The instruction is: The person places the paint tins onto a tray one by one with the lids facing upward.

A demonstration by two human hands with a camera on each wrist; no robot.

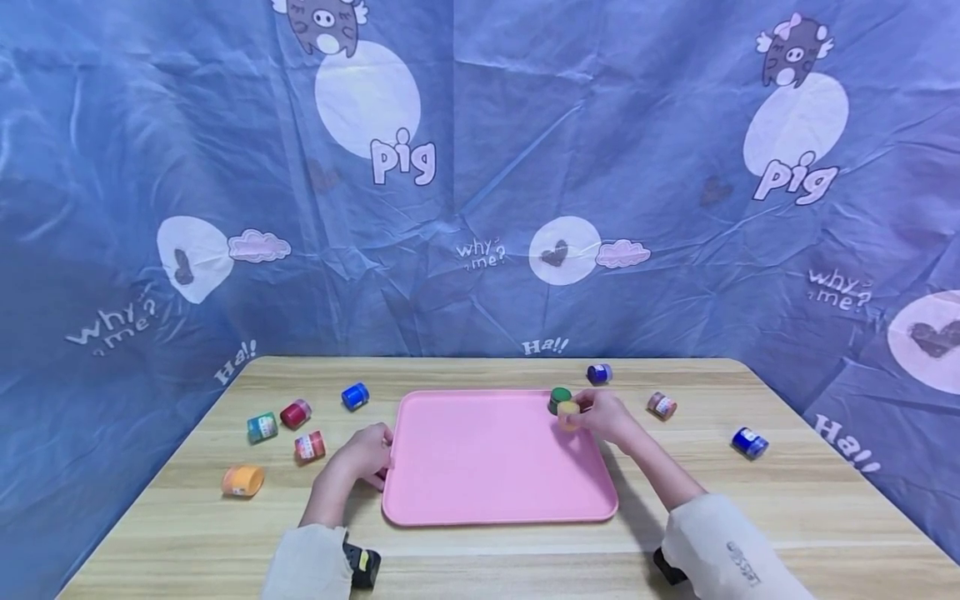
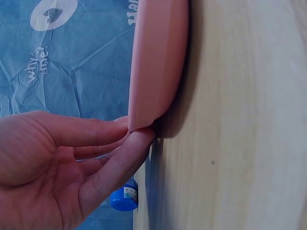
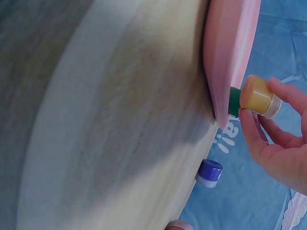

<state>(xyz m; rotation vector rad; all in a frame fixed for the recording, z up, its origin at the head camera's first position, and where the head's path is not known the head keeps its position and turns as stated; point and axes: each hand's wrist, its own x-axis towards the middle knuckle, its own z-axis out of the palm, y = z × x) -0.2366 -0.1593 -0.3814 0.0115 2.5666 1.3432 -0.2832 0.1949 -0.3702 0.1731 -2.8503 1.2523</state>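
Observation:
A pink tray (image 1: 495,458) lies on the wooden table, its left rim between the thumb and fingers of my left hand (image 1: 367,452). The left wrist view shows those fingertips pinching the edge of the tray (image 2: 160,62). Over the tray's far right corner, my right hand (image 1: 606,417) holds a small yellow paint jar (image 1: 568,416) between thumb and fingers. The right wrist view shows this yellow paint jar (image 3: 256,96) tipped sideways in the grip. Just behind it, a green paint jar (image 1: 559,399) stands in the tray's corner, partly hidden.
Left of the tray lie several paint jars: blue (image 1: 356,397), dark red (image 1: 296,414), teal (image 1: 262,427), red (image 1: 310,447) and orange (image 1: 243,481). On the right are a dark blue jar (image 1: 599,373), a reddish-brown jar (image 1: 662,406) and another blue jar (image 1: 750,442). A blue printed curtain (image 1: 495,325) hangs behind.

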